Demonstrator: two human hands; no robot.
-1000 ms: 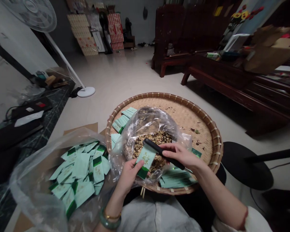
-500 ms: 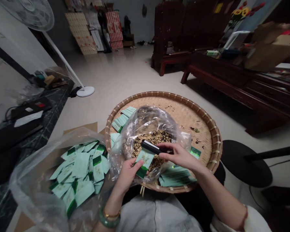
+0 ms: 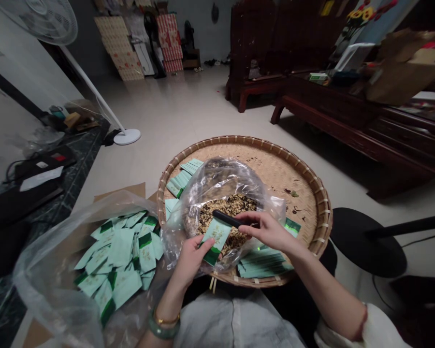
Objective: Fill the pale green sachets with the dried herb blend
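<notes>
My left hand pinches a mint-green sachet with a dark green band at its lower end. My right hand grips a black handheld sealer, whose tip sits at the sachet's upper edge. Just behind them, a clear plastic bag lies open around loose dried tea on a round bamboo tray. Flat sachets are stacked near my right hand. Left of my left hand, a clear bag holds a loose heap of similar sachets.
Another sachet stack lies on the tray's far left, with scattered tea bits on the weave. A black stool stands right of the tray. A dark counter runs along the left, and a wooden bench stands beyond the tiled floor.
The black sealer has swung from a steep diagonal to nearly level, and less of it shows past my right hand. The whole view has shifted slightly upward.
</notes>
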